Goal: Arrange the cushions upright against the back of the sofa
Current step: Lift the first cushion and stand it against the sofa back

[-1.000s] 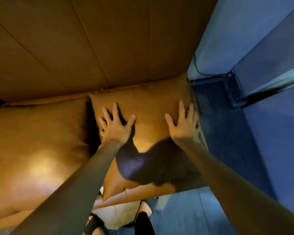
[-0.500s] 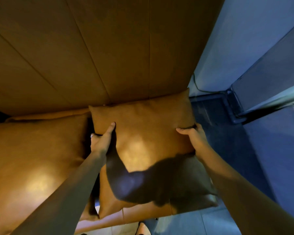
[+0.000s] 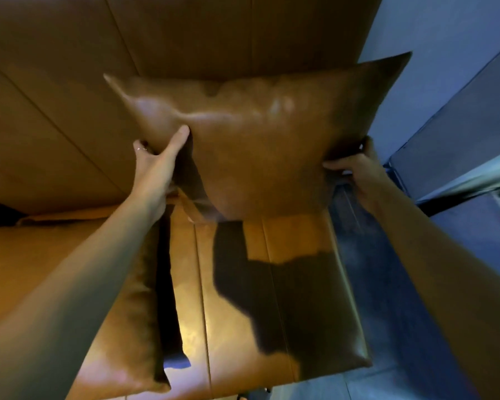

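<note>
A tan leather cushion (image 3: 260, 145) hangs in the air above the sofa seat (image 3: 237, 298), in front of the sofa back (image 3: 185, 33). My left hand (image 3: 156, 166) grips its left edge, thumb pressed into the front face. My right hand (image 3: 358, 171) grips its right edge, fingers hidden behind it. The cushion stands nearly upright, its lower edge clear of the seat. A second tan cushion (image 3: 127, 327) lies flat on the seat to the left, partly under my left forearm.
The sofa's right end meets a blue-grey floor (image 3: 393, 284) and a wall (image 3: 445, 39). A low dark ledge (image 3: 459, 180) runs along the right. A dark gap (image 3: 0, 217) shows at the far left between seat and back.
Both hands went from pressing flat on the cushion to gripping its sides, then lifted it off the seat and tipped it up toward the sofa back. The seat beneath is now exposed.
</note>
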Demonstrator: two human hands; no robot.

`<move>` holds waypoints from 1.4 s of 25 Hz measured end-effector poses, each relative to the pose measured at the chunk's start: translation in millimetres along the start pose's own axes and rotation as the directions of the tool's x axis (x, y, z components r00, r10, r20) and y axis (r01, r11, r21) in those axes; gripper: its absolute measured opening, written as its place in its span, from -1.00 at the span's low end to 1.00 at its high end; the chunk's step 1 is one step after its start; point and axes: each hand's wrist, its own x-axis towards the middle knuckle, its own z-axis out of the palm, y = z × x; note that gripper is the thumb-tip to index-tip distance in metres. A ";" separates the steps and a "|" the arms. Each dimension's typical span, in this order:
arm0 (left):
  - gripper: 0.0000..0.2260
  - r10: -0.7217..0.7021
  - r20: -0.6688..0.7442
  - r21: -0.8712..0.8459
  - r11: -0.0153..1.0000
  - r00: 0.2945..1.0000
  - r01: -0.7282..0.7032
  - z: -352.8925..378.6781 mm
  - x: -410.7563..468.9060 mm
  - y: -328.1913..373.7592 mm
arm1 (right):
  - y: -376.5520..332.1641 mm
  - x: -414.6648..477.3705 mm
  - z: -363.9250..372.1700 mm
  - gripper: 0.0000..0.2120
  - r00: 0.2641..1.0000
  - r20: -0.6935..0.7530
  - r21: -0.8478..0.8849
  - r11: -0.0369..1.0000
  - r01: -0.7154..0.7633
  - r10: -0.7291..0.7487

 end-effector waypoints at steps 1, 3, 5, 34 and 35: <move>-0.02 -0.033 0.031 -0.006 0.999 0.999 0.033 2.1 0.8 2.8 | -7.3 1.2 3.6 -0.10 1.000 0.018 0.023 1.000 -0.015 0.014; -0.05 -0.061 0.042 -0.027 0.998 0.997 0.062 8.0 -0.4 7.7 | -15.0 3.0 8.8 -0.12 0.999 0.016 0.071 0.997 -0.042 0.041; -0.09 -0.057 0.018 -0.051 0.997 0.998 0.058 12.7 -1.3 10.4 | -21.1 2.1 13.8 -0.14 0.999 -0.005 0.079 0.996 -0.035 0.035; -0.52 0.009 -0.097 0.279 0.960 0.995 0.018 -90.1 -8.7 -6.2 | 20.7 -94.9 193.3 -0.23 0.931 0.078 -0.876 0.421 0.234 -0.356; -0.53 -0.001 -0.100 0.292 0.956 0.995 0.031 -106.1 -9.3 -11.3 | 25.4 -104.0 210.0 -0.26 0.933 0.120 -0.879 0.401 0.259 -0.339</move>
